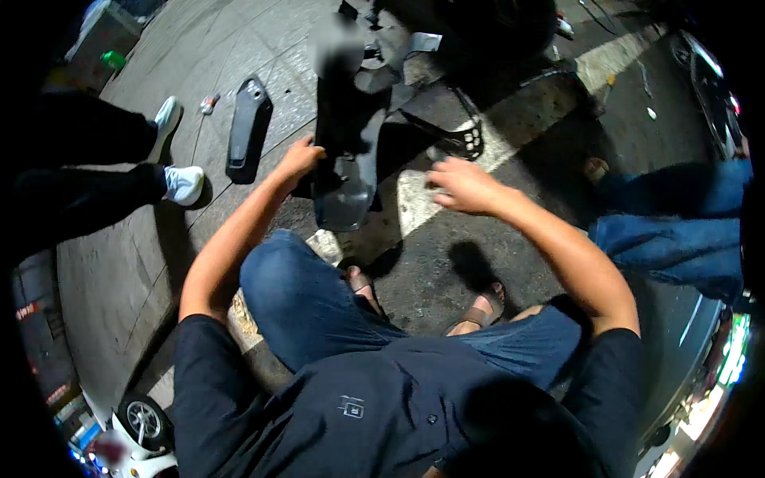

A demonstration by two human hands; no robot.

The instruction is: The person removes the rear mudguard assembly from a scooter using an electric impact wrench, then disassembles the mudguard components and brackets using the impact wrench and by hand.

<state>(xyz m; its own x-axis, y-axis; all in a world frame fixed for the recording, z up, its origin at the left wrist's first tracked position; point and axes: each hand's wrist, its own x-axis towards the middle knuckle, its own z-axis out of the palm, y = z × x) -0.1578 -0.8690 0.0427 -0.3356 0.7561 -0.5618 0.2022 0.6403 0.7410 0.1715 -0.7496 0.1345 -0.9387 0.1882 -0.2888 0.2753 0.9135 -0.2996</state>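
A long black plastic panel point(347, 171) with a shiny rounded near end stands in front of my knees. The fingers of my left hand point(300, 159) curl against its left edge and close on it. My right hand point(466, 186) hovers over the pavement to the panel's right, palm down, fingers bent and apart, holding nothing I can make out. Just beyond its fingertips lies a black bracket point(470, 142) with several holes. The panel's far end runs into dark, blurred parts, and I cannot tell what it joins.
A black elongated cover point(249, 131) lies on the tiles at left, near a small crumpled item point(209, 103) and a bystander's white shoes point(184, 184). Someone in jeans point(669, 247) is close at right. A dark wheel-like shape point(498, 32) stands at the far side. A kerb edge runs at left.
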